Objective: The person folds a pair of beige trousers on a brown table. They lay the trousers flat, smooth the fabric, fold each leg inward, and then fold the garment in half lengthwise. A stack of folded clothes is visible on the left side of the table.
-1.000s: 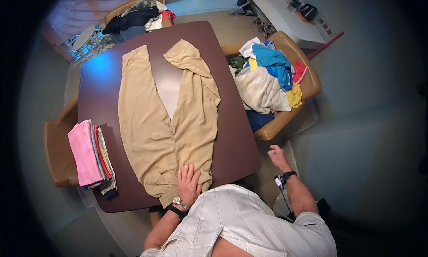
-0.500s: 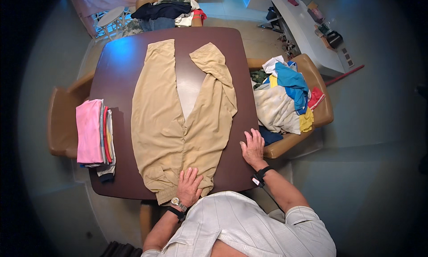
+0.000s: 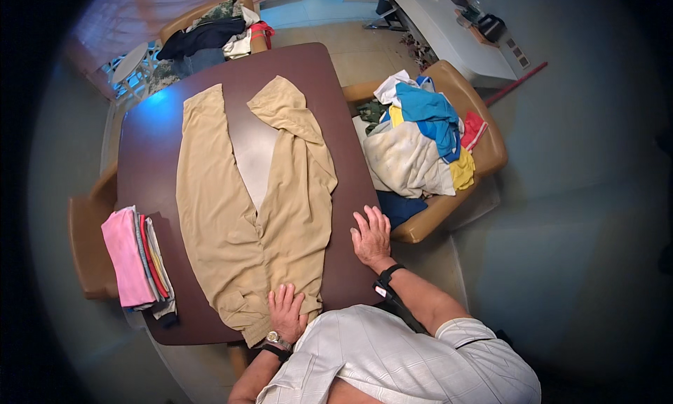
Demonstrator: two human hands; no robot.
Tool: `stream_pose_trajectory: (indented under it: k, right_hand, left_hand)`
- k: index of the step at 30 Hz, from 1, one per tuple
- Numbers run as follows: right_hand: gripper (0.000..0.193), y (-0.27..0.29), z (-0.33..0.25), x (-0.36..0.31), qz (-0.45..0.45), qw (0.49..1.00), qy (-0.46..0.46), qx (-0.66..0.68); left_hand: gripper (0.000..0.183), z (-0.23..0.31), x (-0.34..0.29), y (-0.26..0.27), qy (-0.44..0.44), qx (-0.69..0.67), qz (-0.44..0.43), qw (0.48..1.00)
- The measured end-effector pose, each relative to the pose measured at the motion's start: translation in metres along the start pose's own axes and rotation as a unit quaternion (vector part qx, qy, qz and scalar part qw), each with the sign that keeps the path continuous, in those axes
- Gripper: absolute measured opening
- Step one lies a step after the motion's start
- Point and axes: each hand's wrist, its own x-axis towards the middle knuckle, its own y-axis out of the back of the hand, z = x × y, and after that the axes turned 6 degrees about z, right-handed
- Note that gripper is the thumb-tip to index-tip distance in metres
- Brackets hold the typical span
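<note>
A pair of tan trousers (image 3: 217,214) lies spread over the dark brown table (image 3: 151,172), waist end towards me. One leg stretches straight to the far side; the other is bunched and folded over at its far end. My left hand (image 3: 286,313) rests flat on the trousers near the waistband, fingers spread, a watch on that wrist. On the table's right edge lies my right hand (image 3: 371,236), fingers apart and holding nothing. It is beside a chair heaped with clothes, clear of the trousers.
Folded clothes, pink on top (image 3: 128,260), stand in a stack at the table's left edge. A tan chair on the right (image 3: 487,134) carries a loose pile of clothes (image 3: 413,155). More clothes (image 3: 210,39) cover the far chair. Another chair (image 3: 87,243) stands at left.
The view has turned, so table, trousers and chairs appear shifted left and tilted. Both hands keep their places, the left on the trousers and the right at the table edge.
</note>
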Motion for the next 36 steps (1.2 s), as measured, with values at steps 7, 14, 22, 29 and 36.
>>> stream_pose_trajectory:
  k: [7,14,22,29,36]
  right_hand:
    - [0.057,0.002,-0.002,0.003,-0.003,1.000,-0.001,0.018]
    - [0.057,0.004,-0.001,0.001,0.014,1.000,0.003,0.022]
    - [0.057,0.000,-0.004,0.000,0.011,1.000,0.010,0.007]
    - [0.059,0.000,0.003,0.000,0.008,1.000,0.029,-0.003]
    - [0.061,0.009,0.023,0.009,-0.060,0.989,0.135,0.027]
  left_hand:
    - [0.070,-0.003,-0.003,-0.004,-0.006,0.025,-0.001,1.000]
    - [0.072,-0.002,-0.001,-0.003,-0.010,0.024,-0.015,1.000]
    - [0.064,0.000,-0.003,-0.003,0.000,0.010,0.019,1.000]
    - [0.058,0.007,0.001,-0.011,0.015,0.011,0.061,0.998]
    - [0.057,0.015,0.003,-0.015,0.028,0.016,0.064,0.997]
